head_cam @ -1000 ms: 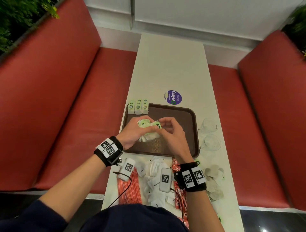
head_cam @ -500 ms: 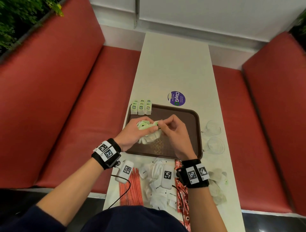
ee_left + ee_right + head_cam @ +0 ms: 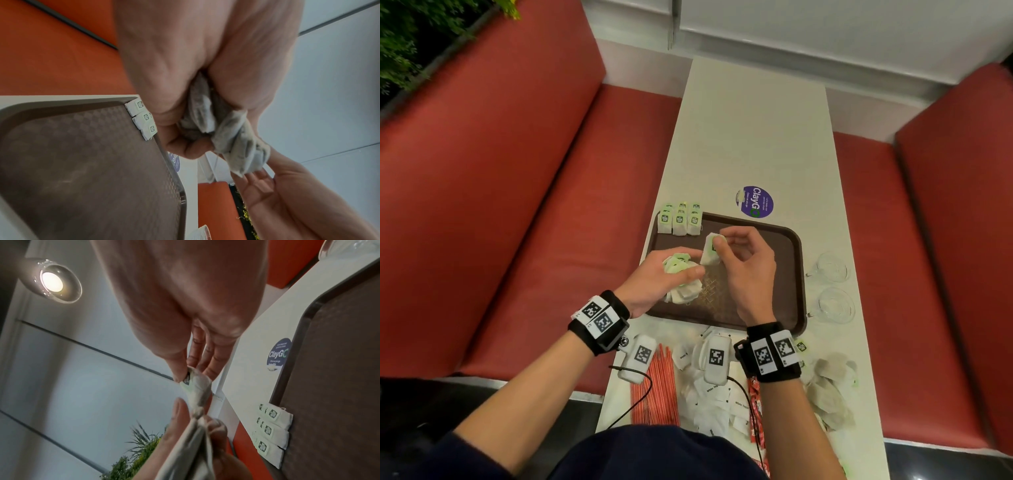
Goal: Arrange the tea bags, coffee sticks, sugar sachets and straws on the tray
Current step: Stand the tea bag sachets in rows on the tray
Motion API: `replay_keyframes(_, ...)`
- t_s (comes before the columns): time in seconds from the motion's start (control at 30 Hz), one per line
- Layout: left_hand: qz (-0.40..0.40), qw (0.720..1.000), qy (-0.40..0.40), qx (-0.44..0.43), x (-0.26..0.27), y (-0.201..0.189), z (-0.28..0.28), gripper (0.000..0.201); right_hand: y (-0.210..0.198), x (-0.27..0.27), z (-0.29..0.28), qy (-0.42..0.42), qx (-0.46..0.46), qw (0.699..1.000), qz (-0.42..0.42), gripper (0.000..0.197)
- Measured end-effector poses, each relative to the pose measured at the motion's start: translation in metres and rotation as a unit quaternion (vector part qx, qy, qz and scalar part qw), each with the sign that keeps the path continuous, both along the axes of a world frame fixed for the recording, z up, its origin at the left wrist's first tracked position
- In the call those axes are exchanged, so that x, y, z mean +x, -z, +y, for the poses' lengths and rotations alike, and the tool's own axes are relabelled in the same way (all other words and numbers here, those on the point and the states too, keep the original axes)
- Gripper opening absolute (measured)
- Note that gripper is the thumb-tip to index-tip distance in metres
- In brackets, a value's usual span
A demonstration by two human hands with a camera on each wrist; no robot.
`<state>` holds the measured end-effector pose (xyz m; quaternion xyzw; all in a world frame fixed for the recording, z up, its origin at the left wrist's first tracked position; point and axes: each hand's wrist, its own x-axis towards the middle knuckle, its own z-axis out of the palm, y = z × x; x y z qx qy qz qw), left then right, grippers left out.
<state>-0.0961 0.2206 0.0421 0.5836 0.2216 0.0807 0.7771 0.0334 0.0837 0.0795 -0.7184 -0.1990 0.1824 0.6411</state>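
Observation:
Above the brown tray (image 3: 787, 274) my left hand (image 3: 664, 274) grips a bunch of tea bags (image 3: 681, 277), seen from below as grey pouches (image 3: 232, 142). My right hand (image 3: 736, 260) pinches a single tea bag (image 3: 710, 251) by its green tag (image 3: 188, 379), just right of the bunch. Several tea bags (image 3: 681, 221) lie in rows on the tray's far left corner (image 3: 271, 430). Red straws (image 3: 654, 387), white sugar sachets (image 3: 709, 401), red coffee sticks (image 3: 755, 407) and loose tea bags (image 3: 828, 390) lie on the table near me.
Two clear glass cups (image 3: 832, 287) stand right of the tray. A purple round sticker (image 3: 755, 202) is on the white table (image 3: 753, 137) beyond the tray. Red bench seats (image 3: 517, 205) flank the table on both sides.
My right hand has pulled one tea bag out of the bunch and moved it up and to the right. My left hand has stayed over the tray with the bunch.

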Motion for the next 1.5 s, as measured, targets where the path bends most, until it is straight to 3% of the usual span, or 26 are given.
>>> replay_keyframes(0.17,0.017,0.998,-0.064,0.015,0.007,0.007,0.007,0.022,0.005,0.002,0.008,-0.027,-0.021,0.999,0.008,0.015)
replay_keyframes(0.3,0.041,0.994,-0.081,0.065,0.006,0.014,0.017,0.016,0.008,0.027,0.010,-0.142,-0.142,0.978,-0.055,0.010)
replay_keyframes(0.4,0.058,0.991,-0.087,0.080,0.005,0.020,0.021,0.011,0.004,0.039,0.021,-0.189,-0.159,0.965,-0.089,0.005)
replay_keyframes(0.53,0.084,0.986,-0.140,0.024,0.006,0.030,0.028,0.014,0.013,0.047,0.054,-0.237,-0.183,0.943,-0.149,0.004)
replay_keyframes(0.7,0.114,0.968,-0.221,-0.035,-0.006,0.043,0.040,0.012,0.043,0.069,0.102,-0.210,-0.227,0.928,-0.209,0.006)
replay_keyframes(0.87,0.130,0.950,-0.257,-0.118,-0.027,0.052,0.055,0.027,0.093,0.081,0.150,-0.309,-0.384,0.842,-0.219,0.009)
replay_keyframes(1.0,0.127,0.940,-0.268,-0.168,-0.034,0.053,0.066,0.034,0.112,0.080,0.182,-0.364,-0.422,0.799,-0.226,0.015)
replay_keyframes(1.17,0.120,0.936,-0.273,-0.187,-0.030,0.048,0.071,0.041,0.122,0.082,0.204,-0.338,-0.417,0.805,-0.255,0.010)
replay_keyframes(1.4,0.114,0.936,-0.269,-0.194,-0.024,0.043,0.071,0.033,0.131,0.080,0.210,-0.287,-0.430,0.805,-0.291,0.020)
replay_keyframes(1.5,0.110,0.936,-0.270,-0.199,-0.024,0.040,0.070,0.031,0.136,0.077,0.206,-0.256,-0.416,0.819,-0.303,0.024)
